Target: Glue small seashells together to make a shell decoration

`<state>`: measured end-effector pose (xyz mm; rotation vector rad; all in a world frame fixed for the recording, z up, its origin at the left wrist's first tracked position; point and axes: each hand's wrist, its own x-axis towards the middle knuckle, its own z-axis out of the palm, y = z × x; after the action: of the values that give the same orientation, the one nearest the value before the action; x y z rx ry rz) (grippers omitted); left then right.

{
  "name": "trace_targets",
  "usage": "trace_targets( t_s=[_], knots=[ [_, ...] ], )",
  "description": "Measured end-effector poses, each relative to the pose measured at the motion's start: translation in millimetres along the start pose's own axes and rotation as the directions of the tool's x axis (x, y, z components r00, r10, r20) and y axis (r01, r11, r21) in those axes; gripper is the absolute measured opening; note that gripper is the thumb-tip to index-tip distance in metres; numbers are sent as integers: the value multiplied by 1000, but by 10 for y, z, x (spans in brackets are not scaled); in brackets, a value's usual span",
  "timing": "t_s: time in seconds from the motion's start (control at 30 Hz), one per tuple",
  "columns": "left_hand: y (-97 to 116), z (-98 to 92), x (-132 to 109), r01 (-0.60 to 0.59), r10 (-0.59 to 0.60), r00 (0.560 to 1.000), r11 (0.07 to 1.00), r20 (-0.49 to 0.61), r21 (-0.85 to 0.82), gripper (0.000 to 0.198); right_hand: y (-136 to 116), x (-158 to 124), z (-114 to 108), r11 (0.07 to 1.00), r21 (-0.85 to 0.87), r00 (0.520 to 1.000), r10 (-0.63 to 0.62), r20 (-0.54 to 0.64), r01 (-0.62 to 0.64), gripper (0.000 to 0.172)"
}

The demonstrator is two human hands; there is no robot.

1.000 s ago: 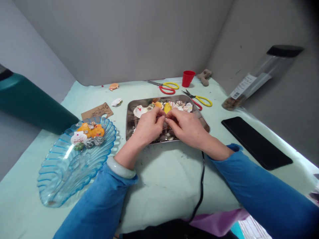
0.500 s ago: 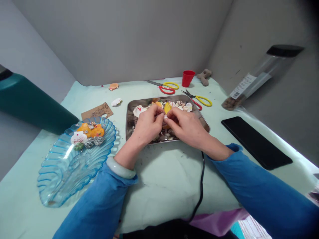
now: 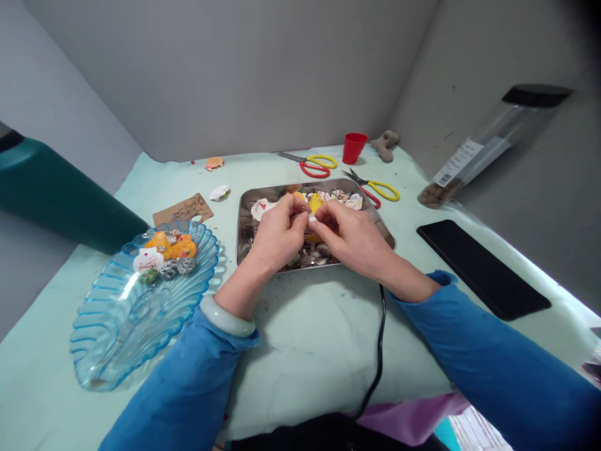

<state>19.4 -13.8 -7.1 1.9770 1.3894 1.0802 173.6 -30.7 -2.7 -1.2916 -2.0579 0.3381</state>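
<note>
Over a metal tray (image 3: 245,250) of shells, my left hand (image 3: 282,232) and my right hand (image 3: 347,235) meet at their fingertips. Both are closed in a pinch around a small white piece (image 3: 312,218), too small to name. Under and around the fingers lie a white shell (image 3: 261,209) with a red mark, a yellow shell (image 3: 316,202) and several speckled and grey shells. A pale bracelet (image 3: 228,318) circles my left wrist.
At left are a blue clear shell-shaped dish (image 3: 136,313) with shells, a brown card (image 3: 183,210) and a teal bottle (image 3: 61,188). Behind the tray lie scissors (image 3: 319,166), more scissors (image 3: 375,186) and a red cup (image 3: 354,148). A black phone-like slab (image 3: 483,269) lies right.
The fingertips have shifted very slightly, and the small white piece between them shows more clearly. Everything else stays where it was.
</note>
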Motion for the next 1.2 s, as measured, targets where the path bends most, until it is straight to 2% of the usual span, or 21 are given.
trace_targets(
  t_s=[0.3,0.5,0.87,1.2],
  knots=[
    [-7,-4,3,-33,33,999,999,30,10,18,9,2,3,999,-45,1000,-13,12,13,16],
    [23,-12,2,5,-7,999,998,40,60,15,17,9,-2,1000,-26,1000,5,5,-5,15],
    [23,-9,-2,0,0,1000,1000,14,3,9,6,5,-15,999,35,1000,10,-8,-10,14],
    [31,0,-8,13,-13,999,1000,44,5,8,33,9,9,1000,-20,1000,-1,3,1,12]
  ],
)
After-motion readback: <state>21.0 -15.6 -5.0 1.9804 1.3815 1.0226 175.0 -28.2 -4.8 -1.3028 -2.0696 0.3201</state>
